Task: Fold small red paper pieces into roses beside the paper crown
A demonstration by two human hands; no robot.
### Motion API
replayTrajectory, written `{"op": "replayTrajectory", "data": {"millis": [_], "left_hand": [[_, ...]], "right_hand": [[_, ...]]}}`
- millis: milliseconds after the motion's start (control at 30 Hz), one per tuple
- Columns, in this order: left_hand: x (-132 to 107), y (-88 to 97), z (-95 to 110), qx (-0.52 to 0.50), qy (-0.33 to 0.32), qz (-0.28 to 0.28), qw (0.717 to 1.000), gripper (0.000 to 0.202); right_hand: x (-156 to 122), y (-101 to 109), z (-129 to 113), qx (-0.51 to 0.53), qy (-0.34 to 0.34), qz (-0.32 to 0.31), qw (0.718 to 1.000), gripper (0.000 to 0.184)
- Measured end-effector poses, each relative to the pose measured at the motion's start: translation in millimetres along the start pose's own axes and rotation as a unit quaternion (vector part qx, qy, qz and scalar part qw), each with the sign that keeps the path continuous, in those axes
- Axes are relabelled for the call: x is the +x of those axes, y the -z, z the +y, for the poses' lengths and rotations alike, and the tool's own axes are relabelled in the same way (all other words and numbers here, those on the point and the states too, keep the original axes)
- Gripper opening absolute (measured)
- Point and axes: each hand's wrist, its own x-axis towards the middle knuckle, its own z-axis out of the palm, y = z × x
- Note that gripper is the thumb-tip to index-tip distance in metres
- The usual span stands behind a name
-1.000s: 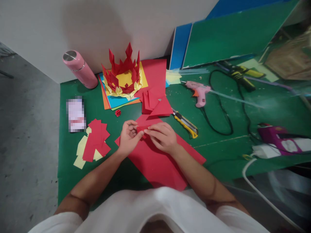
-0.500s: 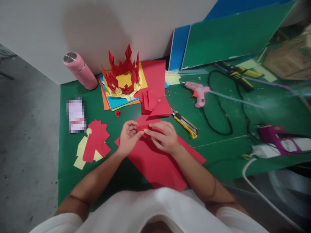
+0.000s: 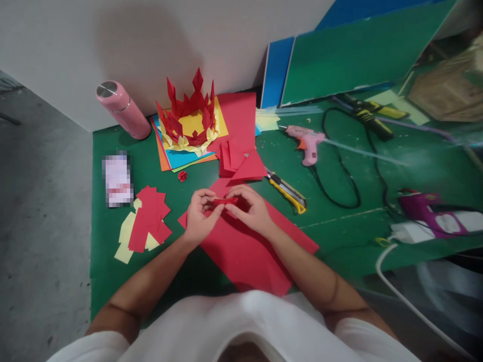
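Between my two hands is a small folded piece of red paper [image 3: 225,200]. My left hand [image 3: 200,213] pinches its left end, and my right hand [image 3: 252,208] grips the right end with thumb and fingers. Beneath them lies a large red paper sheet [image 3: 249,256]. Just beyond my fingers are folded red paper pieces [image 3: 241,163]. A red and yellow paper crown [image 3: 188,123] stands behind on a stack of coloured paper [image 3: 181,160]. Left of my hands sit a small red paper rose [image 3: 182,176] and cut red paper strips [image 3: 149,216] over pale yellow ones.
To the right lie a yellow utility knife [image 3: 287,191] and a pink glue gun [image 3: 307,143] with its black cord. Pliers [image 3: 372,123] and a white power strip [image 3: 413,234] are farther right. A pink bottle [image 3: 124,110] and a blurred phone [image 3: 117,180] are at left.
The red paper between my hands now appears narrower and more edge-on. My right hand's fingers have shifted, with the thumb now under the near edge and fingers curled over the far side.
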Motion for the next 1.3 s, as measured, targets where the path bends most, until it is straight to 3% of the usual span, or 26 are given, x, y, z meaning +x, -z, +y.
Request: {"op": "replayTrajectory", "data": {"millis": [467,833,1067,1167,1300], "left_hand": [[3.3,-1.1,-0.7,-0.026,0.033,-0.007,0.999,0.043],[2.8,-1.8,2.4,-0.006,0.042,0.021,0.999,0.043],[5.1,0.2,2.9,-0.055,0.091,0.000,0.994,0.054],[7.2,0.9,1.5,-0.077,0.088,-0.018,0.993,0.052],[8.0,0.9,1.1,-0.081,0.036,-0.020,0.996,0.048]], "right_hand": [[-4.0,-6.6,5.6,0.002,-0.024,0.043,0.999,0.011],[-3.6,-4.3,2.9,0.005,-0.042,-0.014,0.999,0.010],[-5.5,-2.8,-1.4,0.039,-0.051,-0.024,0.998,0.015],[-5.4,-2.9,-2.1,0.048,-0.057,-0.007,0.997,0.018],[-3.7,-2.9,-1.6,-0.005,-0.008,0.078,0.997,0.016]]}}
